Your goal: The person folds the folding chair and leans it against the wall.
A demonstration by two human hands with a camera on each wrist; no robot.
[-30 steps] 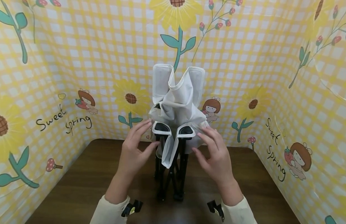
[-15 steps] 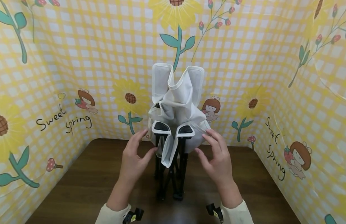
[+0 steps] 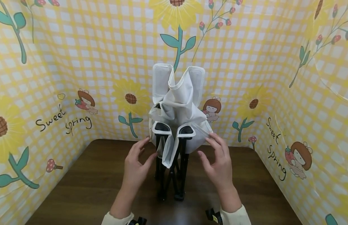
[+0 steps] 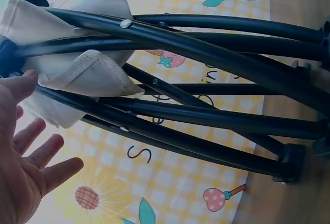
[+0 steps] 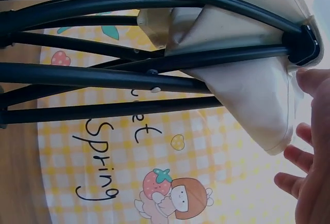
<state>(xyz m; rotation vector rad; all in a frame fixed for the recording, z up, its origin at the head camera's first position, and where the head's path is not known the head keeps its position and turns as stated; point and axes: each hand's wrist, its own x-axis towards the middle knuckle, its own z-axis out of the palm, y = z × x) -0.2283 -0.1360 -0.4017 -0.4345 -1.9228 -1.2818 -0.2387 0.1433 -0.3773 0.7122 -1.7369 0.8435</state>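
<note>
A folded camp chair, with white fabric and crossed black metal legs, stands upright on the brown table. Black caps sit in the fabric's corner pockets at the front. My left hand is beside the chair's left side, its fingers spread and lightly bent near the fabric. On the other side, my right hand has its fingertips right at the hanging fabric edge, thumb apart. Neither hand grips anything. In the right wrist view, relaxed fingers lie near the white cloth.
The wooden table reaches to a yellow checked cloth backdrop printed with sunflowers, which encloses the back and both sides. Black wrist camera mounts sit at the cream sleeves.
Both hands have drawn down and back a little from the fabric near the front pockets. The chair stays standing in the same place.
</note>
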